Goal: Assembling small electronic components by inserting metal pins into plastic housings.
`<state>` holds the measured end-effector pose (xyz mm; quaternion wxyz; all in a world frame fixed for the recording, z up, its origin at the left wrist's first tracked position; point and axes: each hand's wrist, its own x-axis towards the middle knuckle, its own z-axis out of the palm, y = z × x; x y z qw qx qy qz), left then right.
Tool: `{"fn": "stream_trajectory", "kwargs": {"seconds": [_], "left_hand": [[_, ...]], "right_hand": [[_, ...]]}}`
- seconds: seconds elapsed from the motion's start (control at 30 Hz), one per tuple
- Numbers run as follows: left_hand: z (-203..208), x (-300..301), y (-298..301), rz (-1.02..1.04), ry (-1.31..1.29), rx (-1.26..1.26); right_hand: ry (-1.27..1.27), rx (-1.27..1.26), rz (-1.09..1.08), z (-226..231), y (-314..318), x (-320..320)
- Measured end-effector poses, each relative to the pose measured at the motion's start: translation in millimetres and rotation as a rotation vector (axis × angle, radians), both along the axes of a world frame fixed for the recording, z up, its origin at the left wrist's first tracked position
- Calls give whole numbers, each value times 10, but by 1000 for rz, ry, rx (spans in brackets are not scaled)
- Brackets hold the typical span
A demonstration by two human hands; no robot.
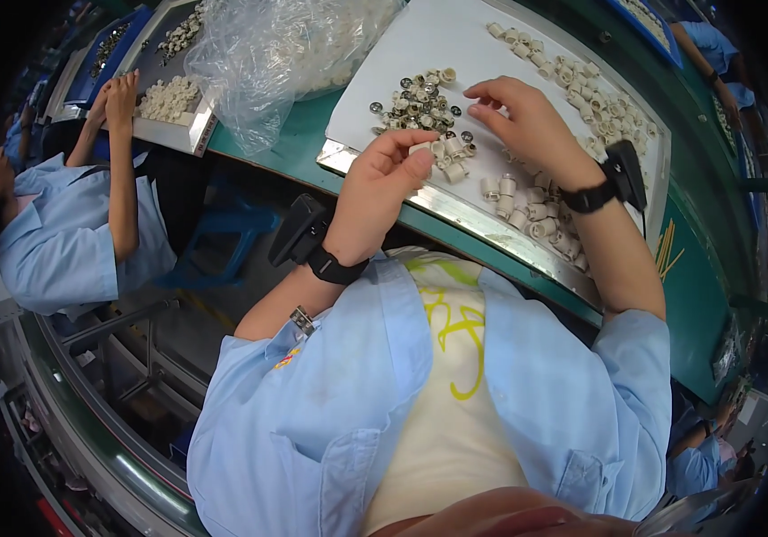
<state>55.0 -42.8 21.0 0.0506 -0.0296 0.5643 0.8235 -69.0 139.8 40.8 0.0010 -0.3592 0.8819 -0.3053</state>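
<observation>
My left hand [382, 183] is curled over the near edge of a white, metal-rimmed tray [335, 154], fingers and thumb closed on a small white cylindrical part [420, 149]. More white cylinders [453, 159] lie right beside its fingertips. Just beyond them spreads a pile of small metal-and-cream caps [420, 103], some of them dark and round. My right hand [527, 121] hovers at the right side of that pile. Its thumb and forefinger are apart, and nothing shows between them.
White cylinders lie in a near group [536, 210] and a far group [585, 94] on the tray. A clear plastic bag [263, 67] of white parts rests on the green table [263, 148]. At the left, a co-worker [80, 224] handles parts over another tray. Thin sticks [667, 251] lie at right.
</observation>
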Motion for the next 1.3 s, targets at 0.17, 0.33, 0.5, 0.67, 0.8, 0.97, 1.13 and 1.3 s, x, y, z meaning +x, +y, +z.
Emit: {"fn": "stream_trajectory", "kwargs": {"seconds": [0.17,0.33,0.5,0.67,0.8,0.97,1.13,1.3], "left_hand": [[-53,31,-26,72,-7,44],[-67,38,-78,58,-31,54],[-56,17,-77,64,-26,52],[-68,-4,-74,66,-34,58],[29,-26,-48,-7,-23,-16],[131,-122,73,-97,23,14],[260,-227,244,-226,92,-60],[268,-255,373,-313,130,-49]], "right_hand": [[62,53,41,-346,-231,-189],[-327,-5,-23,-377,-271,-246],[-280,29,44,-392,-265,-268],[-303,-89,-23,-267,-156,-233],[-599,-282,-28,4,38,-164],[-637,-460,-23,262,206,103],[-652,-579,59,323,314,383],[-466,-638,179,234,341,525]]}}
